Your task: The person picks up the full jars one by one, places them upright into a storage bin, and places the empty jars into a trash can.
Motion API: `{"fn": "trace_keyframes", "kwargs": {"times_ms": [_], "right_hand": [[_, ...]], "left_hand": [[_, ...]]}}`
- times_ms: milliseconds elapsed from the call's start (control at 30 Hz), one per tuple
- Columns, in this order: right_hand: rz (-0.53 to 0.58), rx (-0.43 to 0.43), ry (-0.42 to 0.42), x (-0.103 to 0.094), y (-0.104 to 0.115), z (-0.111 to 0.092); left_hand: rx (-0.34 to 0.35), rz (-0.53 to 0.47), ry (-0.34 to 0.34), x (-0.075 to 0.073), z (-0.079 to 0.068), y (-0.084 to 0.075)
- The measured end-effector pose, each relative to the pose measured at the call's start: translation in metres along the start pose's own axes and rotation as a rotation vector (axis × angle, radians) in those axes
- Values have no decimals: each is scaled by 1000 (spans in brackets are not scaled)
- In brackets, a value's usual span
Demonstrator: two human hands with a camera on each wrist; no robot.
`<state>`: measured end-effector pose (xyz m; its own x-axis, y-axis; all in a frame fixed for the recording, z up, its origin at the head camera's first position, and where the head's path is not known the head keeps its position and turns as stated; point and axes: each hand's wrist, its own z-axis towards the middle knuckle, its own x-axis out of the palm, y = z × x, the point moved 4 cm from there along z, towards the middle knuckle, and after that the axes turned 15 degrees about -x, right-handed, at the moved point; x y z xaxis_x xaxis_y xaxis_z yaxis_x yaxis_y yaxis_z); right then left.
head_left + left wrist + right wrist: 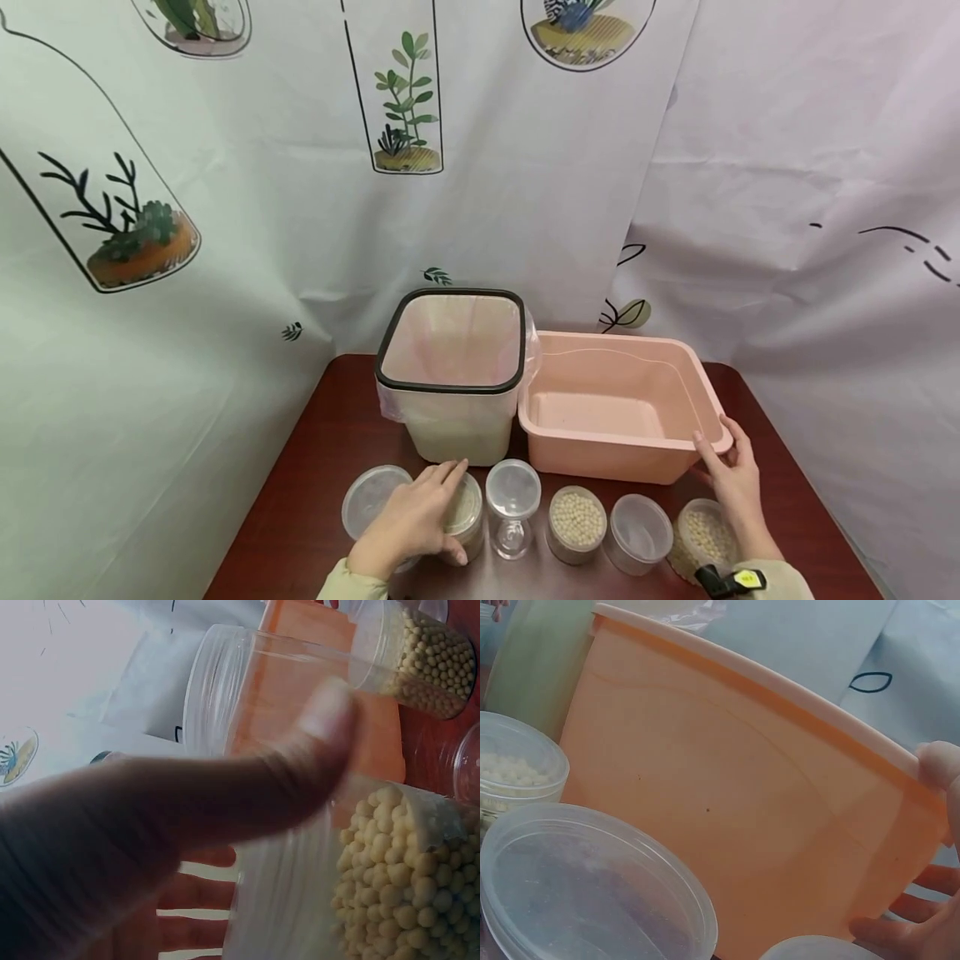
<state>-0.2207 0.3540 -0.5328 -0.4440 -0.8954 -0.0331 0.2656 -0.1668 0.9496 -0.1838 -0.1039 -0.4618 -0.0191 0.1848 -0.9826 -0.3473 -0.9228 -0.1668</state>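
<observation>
Dark red tabletop (285,525), crowded front row

Our right hand (735,479) is gripping the pink tub (600,456) by its near right corner. Our left hand (415,515) has its fingers spread loosely at the bean jar (470,508) in front of the bin (465,423); we can't tell if it's touching. Looks like the getting-a-hold step to us. Next move probably calls for closing those fingers without bumping the stemmed cup (513,490).

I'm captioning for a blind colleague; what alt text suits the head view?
A person's right hand grips the near right corner of a pink tub on a dark red table; the left hand partly covers a clear jar. A black-rimmed bin stands left of the tub; clear containers line the front, some holding small pale balls.
</observation>
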Motion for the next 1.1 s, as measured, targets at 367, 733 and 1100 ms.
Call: {"fn": "trace_keyframes", "kwargs": {"times_ms": [367, 733, 1100], "right_hand": [[30, 54, -32, 11, 30, -9], [38, 52, -28, 10, 32, -12], [44, 17, -19, 3, 6, -5]], "left_hand": [[40, -12, -40, 1, 9, -2], [31, -56, -197, -38, 2, 1], [38, -23, -332, -96, -7, -5]]}}
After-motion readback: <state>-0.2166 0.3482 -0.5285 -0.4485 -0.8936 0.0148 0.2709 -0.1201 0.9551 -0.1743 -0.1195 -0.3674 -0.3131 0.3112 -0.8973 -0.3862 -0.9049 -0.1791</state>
